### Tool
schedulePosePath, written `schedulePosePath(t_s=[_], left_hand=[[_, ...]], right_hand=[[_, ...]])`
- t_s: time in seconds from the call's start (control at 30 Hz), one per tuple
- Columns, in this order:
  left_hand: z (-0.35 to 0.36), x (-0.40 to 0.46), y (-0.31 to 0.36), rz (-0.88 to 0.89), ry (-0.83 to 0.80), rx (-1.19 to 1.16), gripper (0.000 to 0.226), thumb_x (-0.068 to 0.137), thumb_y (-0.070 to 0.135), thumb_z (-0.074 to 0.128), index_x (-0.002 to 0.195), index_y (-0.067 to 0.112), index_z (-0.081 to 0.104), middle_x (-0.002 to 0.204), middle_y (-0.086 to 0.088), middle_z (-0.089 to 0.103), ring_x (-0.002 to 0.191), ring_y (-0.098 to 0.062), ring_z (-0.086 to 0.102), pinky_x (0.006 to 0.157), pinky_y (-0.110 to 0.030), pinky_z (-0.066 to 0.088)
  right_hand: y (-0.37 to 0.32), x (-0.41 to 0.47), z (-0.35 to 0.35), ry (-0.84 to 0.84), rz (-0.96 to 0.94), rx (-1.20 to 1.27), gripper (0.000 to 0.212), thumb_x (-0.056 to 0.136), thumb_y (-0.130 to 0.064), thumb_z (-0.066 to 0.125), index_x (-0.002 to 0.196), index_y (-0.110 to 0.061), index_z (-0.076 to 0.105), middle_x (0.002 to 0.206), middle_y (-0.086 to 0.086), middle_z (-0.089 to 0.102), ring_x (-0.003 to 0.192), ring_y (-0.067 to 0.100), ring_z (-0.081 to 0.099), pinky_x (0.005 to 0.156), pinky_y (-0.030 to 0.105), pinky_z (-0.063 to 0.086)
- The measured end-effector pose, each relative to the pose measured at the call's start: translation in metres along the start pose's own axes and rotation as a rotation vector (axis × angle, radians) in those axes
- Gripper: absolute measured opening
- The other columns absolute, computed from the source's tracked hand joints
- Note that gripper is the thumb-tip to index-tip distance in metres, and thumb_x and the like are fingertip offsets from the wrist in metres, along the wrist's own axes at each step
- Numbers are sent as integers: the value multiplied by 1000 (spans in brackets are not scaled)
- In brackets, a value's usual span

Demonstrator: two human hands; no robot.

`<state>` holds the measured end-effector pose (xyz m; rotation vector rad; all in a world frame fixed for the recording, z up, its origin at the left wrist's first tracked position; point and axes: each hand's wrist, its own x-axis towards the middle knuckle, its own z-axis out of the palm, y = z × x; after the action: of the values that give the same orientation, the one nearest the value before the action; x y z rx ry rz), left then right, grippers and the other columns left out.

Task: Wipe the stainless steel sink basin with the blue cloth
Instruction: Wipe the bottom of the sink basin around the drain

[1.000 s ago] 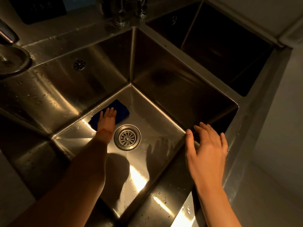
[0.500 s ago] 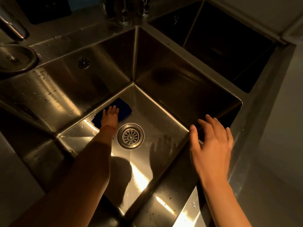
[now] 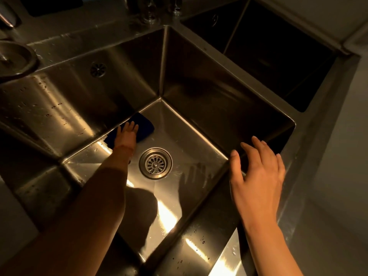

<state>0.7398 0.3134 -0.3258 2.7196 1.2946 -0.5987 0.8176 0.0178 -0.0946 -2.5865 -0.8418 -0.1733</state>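
The stainless steel sink basin (image 3: 199, 100) fills the middle of the view, deep and wet, with a round drain (image 3: 155, 163) in its floor. A dark blue cloth (image 3: 146, 125) lies flat on the basin floor against the far-left wall. My left hand (image 3: 127, 134) presses down on the cloth with its fingers spread, arm reaching deep into the basin. Over the basin's right rim, my right hand (image 3: 258, 174) hovers with its fingers apart, holding nothing.
A second, darker basin (image 3: 278, 56) lies beyond the divider at the upper right. An overflow hole (image 3: 98, 69) sits in the left wall. A round metal lid or bowl (image 3: 14, 58) rests on the left ledge; faucet bases (image 3: 151, 10) stand behind.
My left hand has slid the cloth a little farther along the floor toward the back corner. My right hand stays over the right rim.
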Motion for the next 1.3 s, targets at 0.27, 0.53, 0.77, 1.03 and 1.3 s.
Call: schedulePosePath(t_s=[0.27, 0.53, 0.77, 1.03, 1.3], left_hand=[[26, -21, -19, 48, 6, 78, 80, 92, 5, 49, 153, 19, -1, 161, 0, -6, 149, -17, -3, 120, -37, 2], [12, 1, -27, 2, 8, 1, 68, 99, 13, 44, 153, 18, 3, 161, -1, -2, 149, -19, 2, 120, -39, 8], [24, -23, -23, -62, 2, -13, 68, 98, 15, 43, 153, 16, 2, 161, -2, -3, 149, -19, 1, 120, -39, 5], [34, -27, -33, -39, 14, -21, 76, 95, 18, 51, 153, 17, 2, 161, -2, -3, 149, -19, 0, 120, -40, 4], [26, -13, -34, -71, 13, -45, 66, 98, 12, 43, 153, 16, 6, 161, -2, 1, 149, -21, 3, 119, -40, 8]], right_hand=[[-2, 0, 0, -11, 8, 9, 44, 89, -36, 37, 119, -12, 59, 134, 9, 52, 132, 22, 38, 114, 39, 12], [-1, 1, 1, -10, 8, 24, 44, 89, -36, 38, 119, -12, 59, 133, 8, 53, 131, 21, 39, 114, 39, 12], [-2, 0, -1, -23, 17, 28, 44, 90, -37, 38, 119, -11, 58, 133, 9, 53, 131, 22, 39, 115, 40, 12], [-3, 1, 0, -26, 29, 20, 46, 89, -38, 37, 119, -12, 59, 132, 9, 54, 130, 22, 40, 114, 40, 12], [-1, 1, 0, -28, 22, 39, 45, 89, -38, 37, 119, -12, 59, 131, 8, 54, 130, 21, 40, 114, 40, 14]])
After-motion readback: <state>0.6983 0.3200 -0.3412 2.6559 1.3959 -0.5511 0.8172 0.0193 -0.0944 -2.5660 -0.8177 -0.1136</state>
